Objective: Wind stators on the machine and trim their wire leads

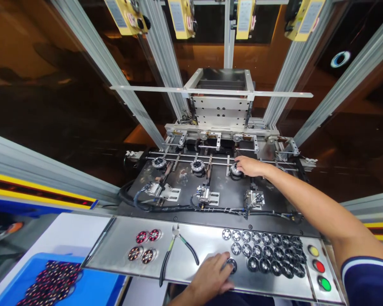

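My right hand [249, 165] reaches far over the machine bed, its fingers closed at the top of the third round fixture [236, 173]; they seem to grip a stator core there, mostly hidden. Two similar fixtures [198, 166] to the left each carry a round silver and black piece. My left hand [210, 274] rests low on the steel ledge [207, 242], fingertips around the left edge of a black-rimmed stator core [232, 265]. Several more black stator cores [266, 251] stand in rows to its right.
Cutting pliers [175, 250] lie on the ledge left of my left hand, beside red and copper wound stators [142, 236]. A blue tray [98, 287] holds many wound ones. Push buttons [319, 266] sit at the right. Small clamps [204, 194] and cables cross the bed.
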{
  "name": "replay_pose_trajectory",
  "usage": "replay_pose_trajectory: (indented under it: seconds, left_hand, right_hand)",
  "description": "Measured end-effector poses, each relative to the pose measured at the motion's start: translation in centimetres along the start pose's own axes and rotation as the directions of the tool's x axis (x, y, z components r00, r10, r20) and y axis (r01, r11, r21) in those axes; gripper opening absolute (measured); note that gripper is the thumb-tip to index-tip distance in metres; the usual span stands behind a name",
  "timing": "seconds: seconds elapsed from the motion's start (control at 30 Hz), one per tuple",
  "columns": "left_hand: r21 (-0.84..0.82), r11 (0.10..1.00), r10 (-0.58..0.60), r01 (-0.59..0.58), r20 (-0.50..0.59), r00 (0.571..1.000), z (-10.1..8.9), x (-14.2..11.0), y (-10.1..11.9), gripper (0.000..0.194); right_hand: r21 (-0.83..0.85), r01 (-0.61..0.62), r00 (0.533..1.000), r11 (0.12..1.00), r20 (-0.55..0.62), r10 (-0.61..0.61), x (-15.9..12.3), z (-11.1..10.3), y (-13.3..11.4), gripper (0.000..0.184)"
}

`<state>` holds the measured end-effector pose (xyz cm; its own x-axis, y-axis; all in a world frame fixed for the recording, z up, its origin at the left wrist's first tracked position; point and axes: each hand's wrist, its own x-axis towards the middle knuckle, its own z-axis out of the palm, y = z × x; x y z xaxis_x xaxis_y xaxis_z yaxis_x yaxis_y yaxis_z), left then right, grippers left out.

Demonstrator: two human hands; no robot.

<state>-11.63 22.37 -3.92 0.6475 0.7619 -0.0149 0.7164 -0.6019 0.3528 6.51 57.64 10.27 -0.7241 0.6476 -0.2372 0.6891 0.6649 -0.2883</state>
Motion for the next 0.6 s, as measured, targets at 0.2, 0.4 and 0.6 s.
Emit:
replay_pose_trajectory:
  seconds: [0.2,0.4,0.6]
  left_hand:
    - [-0.060,0.998,-0.010,-0.001,-0.176,0.984,1.7,-0.3,-0.1,0.027]
    - [-0.213,0.977,-0.090,0.016,-0.343,0.935,-2.3,-0.6,-0.5,0.015]
    - [-0.516,0.840,-0.404,0.170,-0.384,0.830,-13.5,-2.4,-1.1,0.023]
  right_hand:
    - [0.001,-0.005,0.998,1.000,0.060,0.005,0.2,0.5,0.2,0.025]
    - [0.045,-0.029,0.999,0.999,0.029,0.028,-0.1,0.1,-0.6,0.025]
    - [0.124,0.030,0.976,0.992,-0.219,-0.002,-3.3,-3.6,-5.8,0.027]
